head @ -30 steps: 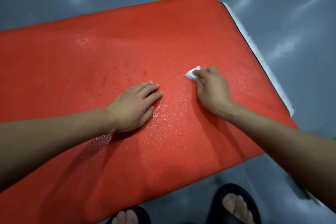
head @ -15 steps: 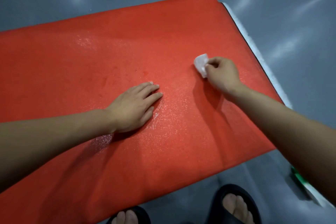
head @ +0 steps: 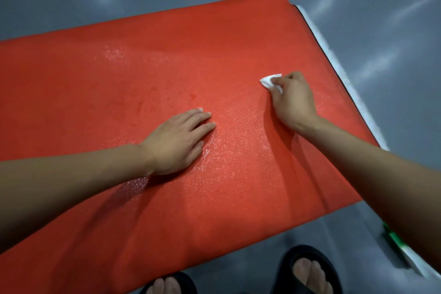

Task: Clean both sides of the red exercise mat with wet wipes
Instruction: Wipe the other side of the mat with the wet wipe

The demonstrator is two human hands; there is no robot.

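The red exercise mat (head: 119, 74) lies flat on a grey floor and fills most of the view; its surface glistens with wet streaks near the middle. My left hand (head: 177, 139) rests flat on the mat's centre, fingers straight and together. To the right, my right hand (head: 293, 100) pinches a small crumpled white wet wipe (head: 268, 80) and presses it onto the mat. Only the wipe's front part shows past the fingers.
A white fuzzy strip (head: 343, 74) with a dark edge runs along the mat's right side. The grey glossy floor (head: 381, 19) surrounds the mat. My two feet in black sandals (head: 307, 270) stand at the mat's near edge. A green-and-white packet (head: 396, 243) lies at the lower right.
My right hand slid the wipe away from me and to the right across the mat, then slightly back toward the left. My left hand stayed in place.
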